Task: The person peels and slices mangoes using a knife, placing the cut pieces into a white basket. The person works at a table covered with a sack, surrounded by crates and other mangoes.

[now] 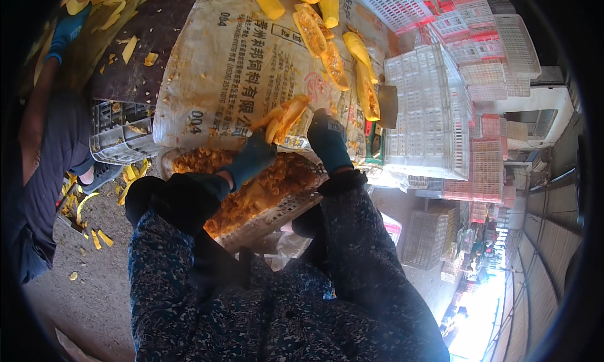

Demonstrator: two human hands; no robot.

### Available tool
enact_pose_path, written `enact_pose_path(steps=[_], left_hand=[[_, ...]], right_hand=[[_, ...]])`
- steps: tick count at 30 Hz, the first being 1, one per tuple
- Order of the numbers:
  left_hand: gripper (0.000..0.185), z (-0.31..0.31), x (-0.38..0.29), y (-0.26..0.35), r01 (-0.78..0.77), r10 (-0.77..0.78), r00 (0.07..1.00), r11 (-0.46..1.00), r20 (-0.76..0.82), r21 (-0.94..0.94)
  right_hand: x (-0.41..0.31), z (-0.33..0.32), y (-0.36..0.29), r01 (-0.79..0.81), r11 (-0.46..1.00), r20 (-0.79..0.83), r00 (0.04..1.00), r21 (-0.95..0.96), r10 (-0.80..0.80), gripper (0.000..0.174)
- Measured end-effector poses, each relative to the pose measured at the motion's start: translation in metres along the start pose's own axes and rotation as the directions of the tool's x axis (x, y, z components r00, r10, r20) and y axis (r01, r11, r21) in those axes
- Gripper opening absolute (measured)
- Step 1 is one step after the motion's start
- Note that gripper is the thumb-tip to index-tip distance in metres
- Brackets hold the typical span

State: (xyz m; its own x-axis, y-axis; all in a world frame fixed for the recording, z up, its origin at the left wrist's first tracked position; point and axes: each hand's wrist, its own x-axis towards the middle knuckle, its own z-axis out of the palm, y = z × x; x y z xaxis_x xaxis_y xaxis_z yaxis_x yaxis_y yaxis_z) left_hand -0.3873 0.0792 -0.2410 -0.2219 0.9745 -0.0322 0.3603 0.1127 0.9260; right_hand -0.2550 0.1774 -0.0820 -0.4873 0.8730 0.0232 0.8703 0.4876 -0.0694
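My left hand (257,155), in a blue work glove, grips a split piece of yellow squash (287,119) with orange flesh. Just right of it, my gloved right hand (327,135) is closed around a tool, mostly hidden in the fist; a short metal part (311,108) shows against the squash. Both hands are over the near edge of a printed woven sack (207,78) spread as a work surface. Beneath my left forearm sits a plastic crate (278,220) full of orange squash pulp (255,192). Halved squash (310,33) with seedy hollows lie farther up the sack.
Whole peeled squash (264,1) lie at the sack's far side, more halves (367,90) at its right. White plastic crates (424,111) are stacked at right. At left, a co-worker's gloved hand (71,29) is near squash pieces. Peelings (132,178) litter the floor.
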Motion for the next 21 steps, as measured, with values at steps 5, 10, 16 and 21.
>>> enact_pose_path(steps=[5,10,16,21], left_hand=[[0.035,-0.017,-0.007,0.030,0.093,-0.108,0.988,0.986,0.108,0.140],[0.031,-0.002,-0.002,-0.001,-0.015,0.018,1.000,0.992,0.023,-0.124],[0.035,-0.005,0.005,-0.001,0.078,-0.040,0.990,0.951,0.132,-0.299],[0.039,-0.042,-0.004,0.057,0.449,-0.308,0.892,0.691,0.331,-0.566]], right_hand=[[0.004,0.019,-0.007,-0.003,1.000,0.108,0.994,-0.011,0.004,0.018],[-0.024,0.035,-0.016,0.099,0.994,0.033,0.994,0.052,-0.101,0.020],[-0.074,0.042,-0.024,0.253,0.966,-0.005,0.967,0.044,-0.253,0.018],[-0.015,0.023,-0.001,-0.136,0.968,0.015,0.991,0.211,0.135,0.014]])
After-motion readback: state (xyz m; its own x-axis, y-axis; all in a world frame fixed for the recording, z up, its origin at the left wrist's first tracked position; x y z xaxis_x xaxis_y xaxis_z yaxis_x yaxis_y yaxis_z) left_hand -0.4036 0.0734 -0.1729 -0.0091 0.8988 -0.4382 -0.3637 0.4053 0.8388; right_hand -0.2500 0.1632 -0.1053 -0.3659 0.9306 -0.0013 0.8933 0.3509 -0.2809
